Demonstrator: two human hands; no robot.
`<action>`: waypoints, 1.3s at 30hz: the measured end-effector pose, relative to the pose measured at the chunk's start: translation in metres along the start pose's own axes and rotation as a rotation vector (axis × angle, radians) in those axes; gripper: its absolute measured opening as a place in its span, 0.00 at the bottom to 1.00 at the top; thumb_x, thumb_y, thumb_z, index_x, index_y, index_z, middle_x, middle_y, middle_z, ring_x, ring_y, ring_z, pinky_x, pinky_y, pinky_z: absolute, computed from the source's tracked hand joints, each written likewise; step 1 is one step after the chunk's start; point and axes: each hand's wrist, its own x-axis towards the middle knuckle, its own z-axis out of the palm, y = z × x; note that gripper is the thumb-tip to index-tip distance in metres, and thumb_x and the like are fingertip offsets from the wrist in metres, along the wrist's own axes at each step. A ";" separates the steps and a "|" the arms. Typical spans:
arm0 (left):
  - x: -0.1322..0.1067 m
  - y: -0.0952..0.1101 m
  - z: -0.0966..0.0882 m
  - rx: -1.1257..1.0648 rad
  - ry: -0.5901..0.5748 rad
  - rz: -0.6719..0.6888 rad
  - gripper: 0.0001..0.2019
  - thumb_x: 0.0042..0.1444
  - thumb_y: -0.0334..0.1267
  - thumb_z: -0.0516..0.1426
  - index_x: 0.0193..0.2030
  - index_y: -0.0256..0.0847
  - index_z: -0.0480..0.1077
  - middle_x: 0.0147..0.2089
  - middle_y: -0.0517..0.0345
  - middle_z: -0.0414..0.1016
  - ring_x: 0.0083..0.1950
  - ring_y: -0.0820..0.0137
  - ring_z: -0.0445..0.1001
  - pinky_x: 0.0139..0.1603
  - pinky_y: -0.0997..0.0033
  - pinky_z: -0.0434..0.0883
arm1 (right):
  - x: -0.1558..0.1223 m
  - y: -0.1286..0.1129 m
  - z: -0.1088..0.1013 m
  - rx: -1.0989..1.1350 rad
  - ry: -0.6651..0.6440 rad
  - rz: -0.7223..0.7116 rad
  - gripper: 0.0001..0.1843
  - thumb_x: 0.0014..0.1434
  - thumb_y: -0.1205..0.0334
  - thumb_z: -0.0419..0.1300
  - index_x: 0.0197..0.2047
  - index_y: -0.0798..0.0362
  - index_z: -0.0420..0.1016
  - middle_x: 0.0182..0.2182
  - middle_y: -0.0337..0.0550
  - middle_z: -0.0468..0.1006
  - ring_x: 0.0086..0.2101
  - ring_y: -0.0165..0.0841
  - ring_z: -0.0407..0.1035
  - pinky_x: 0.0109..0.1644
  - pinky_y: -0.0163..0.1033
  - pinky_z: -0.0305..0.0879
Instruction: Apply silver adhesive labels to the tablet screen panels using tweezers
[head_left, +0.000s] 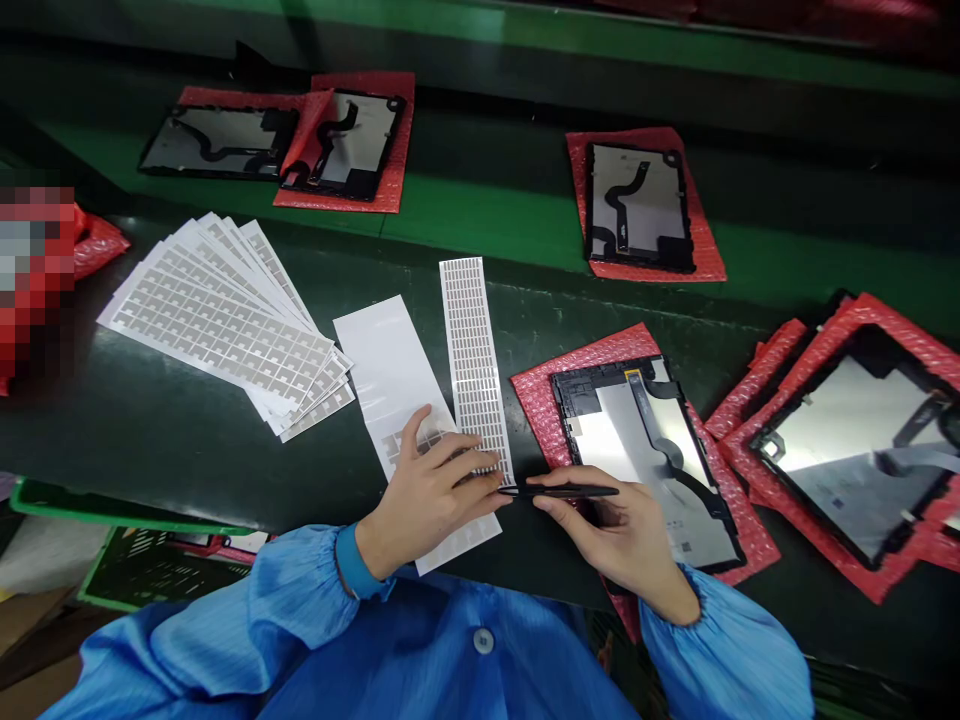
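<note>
My left hand [431, 495] lies with fingers spread over a narrow strip of small grey stickers [474, 350] and a wider white sticker sheet [386, 360], its fingertips near the strip's lower end. A blue band is on that wrist. My right hand [626, 530] grips slim black tweezers [574, 491], whose tips point left to the strip's lower edge, by my left fingertips. Whether a sticker is between the tips is too small to tell. Just beyond my right hand, a display panel [615, 430] with a black flex cable lies on red bubble wrap [536, 390].
Fanned sticker sheets [217, 320] lie at left on the dark table. More panels on red wrap rest along the green strip at the back, including one panel [637, 210] at right. Overlapping wrapped panels [855, 460] lie far right. A green crate [127, 565] stands below the table edge.
</note>
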 end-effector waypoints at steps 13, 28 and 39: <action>0.008 0.004 -0.007 -0.003 -0.102 -0.004 0.12 0.67 0.51 0.62 0.47 0.45 0.77 0.50 0.63 0.83 0.53 0.63 0.77 0.73 0.35 0.47 | 0.031 -0.004 -0.063 0.125 0.129 0.214 0.09 0.59 0.59 0.76 0.41 0.49 0.83 0.35 0.43 0.87 0.35 0.38 0.84 0.39 0.34 0.82; 0.062 -0.002 0.031 -0.070 -0.340 0.234 0.15 0.74 0.44 0.54 0.61 0.47 0.74 0.41 0.58 0.73 0.44 0.66 0.67 0.42 0.59 0.55 | 0.052 0.027 -0.087 0.092 0.033 0.170 0.09 0.57 0.59 0.77 0.39 0.49 0.84 0.36 0.42 0.86 0.35 0.37 0.83 0.40 0.37 0.82; 0.059 0.000 0.031 -0.095 -0.350 0.206 0.14 0.73 0.43 0.54 0.61 0.47 0.73 0.42 0.58 0.73 0.44 0.66 0.67 0.42 0.60 0.55 | 0.051 0.029 -0.087 0.067 0.024 0.144 0.07 0.58 0.57 0.76 0.37 0.48 0.86 0.36 0.43 0.85 0.36 0.38 0.82 0.42 0.39 0.80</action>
